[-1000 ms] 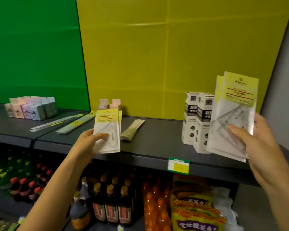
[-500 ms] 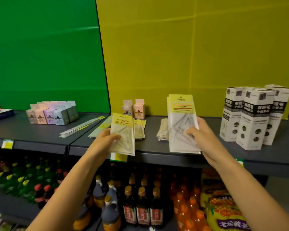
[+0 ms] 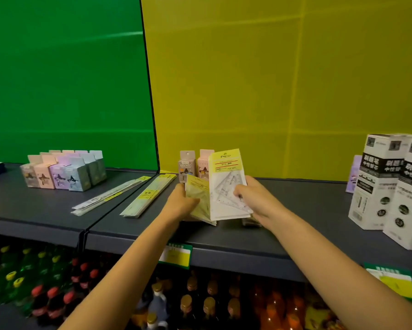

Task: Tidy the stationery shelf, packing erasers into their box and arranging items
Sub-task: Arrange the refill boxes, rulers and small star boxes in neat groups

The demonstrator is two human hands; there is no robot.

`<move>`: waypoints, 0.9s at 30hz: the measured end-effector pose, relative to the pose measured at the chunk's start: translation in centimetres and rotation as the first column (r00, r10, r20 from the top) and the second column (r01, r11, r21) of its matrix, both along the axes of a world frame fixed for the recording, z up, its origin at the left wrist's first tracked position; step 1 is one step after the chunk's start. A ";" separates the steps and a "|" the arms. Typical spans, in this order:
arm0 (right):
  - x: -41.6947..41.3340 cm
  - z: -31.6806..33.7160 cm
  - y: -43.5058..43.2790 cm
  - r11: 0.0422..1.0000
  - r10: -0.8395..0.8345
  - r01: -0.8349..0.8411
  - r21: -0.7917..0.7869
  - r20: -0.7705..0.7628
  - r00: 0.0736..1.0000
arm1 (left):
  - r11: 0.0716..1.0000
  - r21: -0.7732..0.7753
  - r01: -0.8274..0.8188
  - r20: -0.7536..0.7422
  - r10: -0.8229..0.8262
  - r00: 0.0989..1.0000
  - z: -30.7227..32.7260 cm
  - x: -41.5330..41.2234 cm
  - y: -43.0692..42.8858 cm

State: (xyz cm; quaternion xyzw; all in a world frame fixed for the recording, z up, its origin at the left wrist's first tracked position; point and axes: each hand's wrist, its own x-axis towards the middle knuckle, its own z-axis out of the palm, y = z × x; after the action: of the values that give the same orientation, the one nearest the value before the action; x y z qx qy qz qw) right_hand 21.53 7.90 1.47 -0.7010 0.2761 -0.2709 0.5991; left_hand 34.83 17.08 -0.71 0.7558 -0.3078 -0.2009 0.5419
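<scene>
Set-square pkts: two bundles now meet over the middle of the shelf (image 3: 295, 210). R bundle (image 3: 226, 186), clear w/ yellow header, overlaps the front of L bundle (image 3: 199, 201); both roughly upright, lower edges close to the shelf top. 1 s ago they were well apart, R bundle over by the white boxes (image 3: 385, 186); since carried across to centre. Left grip (image 3: 180, 202) wraps L bundle from its left edge; right grip (image 3: 255, 198) pinches R bundle, thumb on its face. Assessment: merging into one stack, not yet set down. Ruler pkts (image 3: 150, 194) lie just left. Pastel boxes (image 3: 57, 175) far left, poss. eraser stock; no packing in evidence
</scene>
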 end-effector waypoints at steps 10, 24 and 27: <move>5.5 -1.3 0.3 0.999 -0.044 0.044 0.005 -0.073 0.996 | 0.997 0.073 0.010 -0.073 -0.005 0.997 -1.7 3.4 -1.7; 7.4 -3.4 1.3 0.984 -0.175 0.180 0.002 -0.206 0.963 | 0.969 -0.161 0.188 -0.430 -0.240 0.870 -2.1 7.0 -2.7; 7.7 -3.5 1.9 0.994 -0.108 0.107 -0.014 -0.235 0.966 | 0.961 -0.156 0.228 -0.441 -0.274 0.855 -1.8 6.9 -3.1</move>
State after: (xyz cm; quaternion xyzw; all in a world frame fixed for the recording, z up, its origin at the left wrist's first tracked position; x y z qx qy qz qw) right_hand 29.25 9.81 -2.05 -0.7126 0.3825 -0.2182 0.5462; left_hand 41.75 13.95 -2.53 0.6126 -0.2769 -0.4271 0.6047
